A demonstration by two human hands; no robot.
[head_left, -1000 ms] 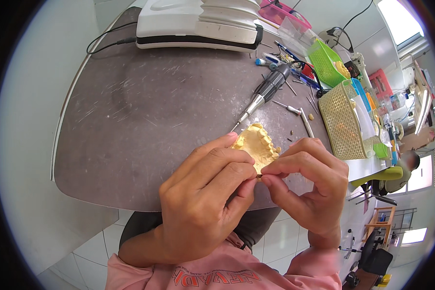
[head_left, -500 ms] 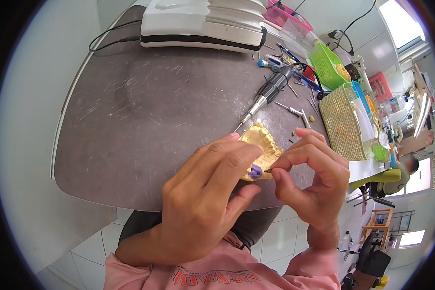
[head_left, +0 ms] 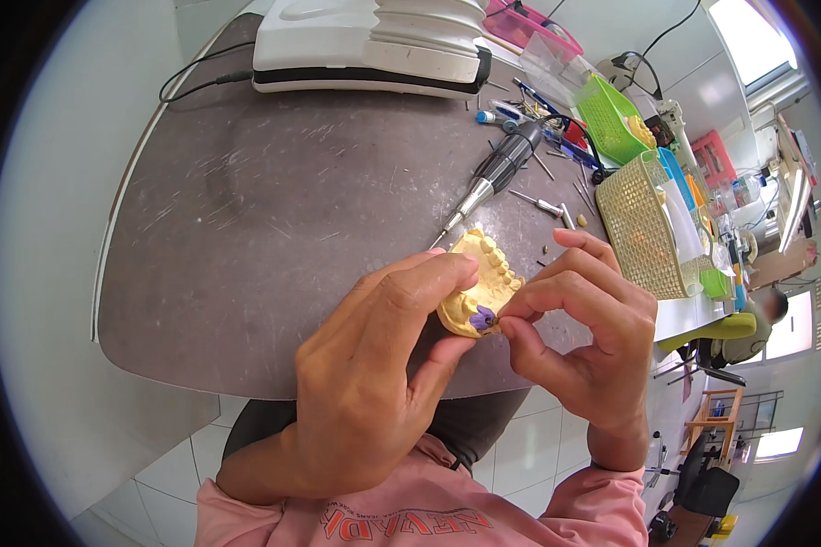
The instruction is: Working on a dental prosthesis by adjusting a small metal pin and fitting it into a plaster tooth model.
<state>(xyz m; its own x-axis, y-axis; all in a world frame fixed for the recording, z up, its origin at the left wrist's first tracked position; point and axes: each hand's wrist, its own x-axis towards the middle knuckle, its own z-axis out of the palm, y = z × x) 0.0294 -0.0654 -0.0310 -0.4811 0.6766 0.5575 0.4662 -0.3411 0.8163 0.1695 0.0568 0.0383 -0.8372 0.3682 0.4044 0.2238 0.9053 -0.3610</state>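
A yellow plaster dental cast (head_left: 494, 272) of a tooth arch is held above the near edge of the desk. My left hand (head_left: 360, 360) grips its left side, fingers on top and thumb at its lower edge. A purple patch (head_left: 482, 317) with a small dark hole covers part of the cast's near end. Beside that patch, my right hand (head_left: 586, 333) pinches a tiny dark piece between thumb and forefinger. The fingertips mostly cover the piece, so its kind cannot be made out. Just beyond the cast lies a black and silver rotary handpiece (head_left: 500, 173), its thin tip close to my left fingers.
A white machine with a ribbed hose (head_left: 365, 68) stands at the back. On the right are a cream mesh basket (head_left: 637, 232) and a green basket (head_left: 604, 123). A small silver screwdriver (head_left: 540, 204), burs and pens lie scattered nearby. Another person (head_left: 757, 333) sits far right.
My left hand's grip has shifted, its thumb now against the cast's lower edge. The cast is turned slightly, and my right fingertips have moved left, closer to the purple patch.
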